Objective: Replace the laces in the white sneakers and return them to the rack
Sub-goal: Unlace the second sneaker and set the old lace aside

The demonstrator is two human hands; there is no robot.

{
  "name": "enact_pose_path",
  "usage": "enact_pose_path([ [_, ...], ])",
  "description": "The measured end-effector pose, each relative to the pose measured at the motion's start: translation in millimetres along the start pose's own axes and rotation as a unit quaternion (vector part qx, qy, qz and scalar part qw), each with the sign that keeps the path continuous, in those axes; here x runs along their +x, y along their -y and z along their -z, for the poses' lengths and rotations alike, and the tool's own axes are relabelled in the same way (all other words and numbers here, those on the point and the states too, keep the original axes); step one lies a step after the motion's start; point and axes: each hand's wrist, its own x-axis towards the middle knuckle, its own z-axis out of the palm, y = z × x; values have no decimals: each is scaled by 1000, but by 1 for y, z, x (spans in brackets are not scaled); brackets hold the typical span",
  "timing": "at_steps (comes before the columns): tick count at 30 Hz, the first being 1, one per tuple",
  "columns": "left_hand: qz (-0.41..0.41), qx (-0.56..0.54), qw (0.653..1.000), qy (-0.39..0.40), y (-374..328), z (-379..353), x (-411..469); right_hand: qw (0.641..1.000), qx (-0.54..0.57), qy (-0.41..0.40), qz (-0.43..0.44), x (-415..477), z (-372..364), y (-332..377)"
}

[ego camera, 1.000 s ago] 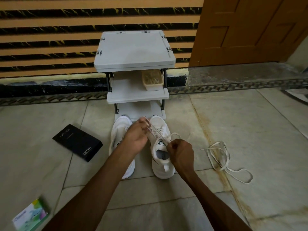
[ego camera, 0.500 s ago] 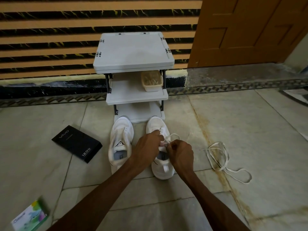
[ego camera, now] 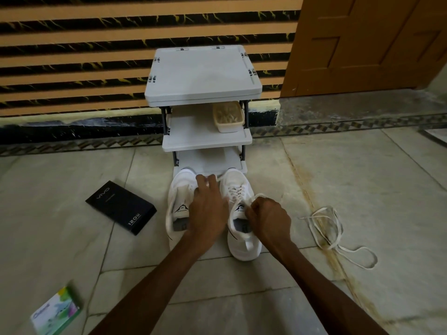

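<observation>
Head camera: I see the white sneakers (ego camera: 242, 184) on the floor (ego camera: 338, 177), toes at the rack's (ego camera: 203, 68) front edge. The right hand (ego camera: 268, 218) pinches a lace (ego camera: 259, 195) over the right one. The left hand (ego camera: 208, 213) is blurred, and I cannot tell its grip.

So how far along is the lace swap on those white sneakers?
Roughly halfway. Done: the laced sneaker has a lace crossed through its eyelets. In hand: the right hand pinches that lace's end; the left hand reaches over the other sneaker, grip unclear. Left: the other sneaker shows a bare tongue, a loose lace lies on the floor, and both sneakers stand off the rack.
</observation>
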Motion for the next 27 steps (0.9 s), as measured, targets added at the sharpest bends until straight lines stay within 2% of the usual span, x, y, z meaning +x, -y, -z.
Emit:
enact_pose_path([
  [3,-2,26,999,-43,-11,-7,-7,999,-39,9,18,6,0,9],
  [7,-6,-10,999,47,-7,-23,-1,998,-53,26,38,8,-4,11],
  [10,-19,12,999,50,-5,-34,2,995,-76,13,62,8,-6,6],
  [12,-14,11,999,42,-7,-38,1,992,-95,36,79,7,-5,8],
  [14,13,-45,998,32,-5,-36,1,993,-86,30,70,7,-5,8],
  [17,101,-165,979,59,9,-33,9,997,67,-37,-11,10,-11,-2],
  [20,190,-266,939,105,22,-33,18,977,195,-60,-63,9,-16,-3],
  [23,192,-293,929,118,27,-37,17,982,182,-44,4,9,-15,3],
  [27,172,-291,932,128,29,-35,19,990,12,19,138,13,-3,12],
])
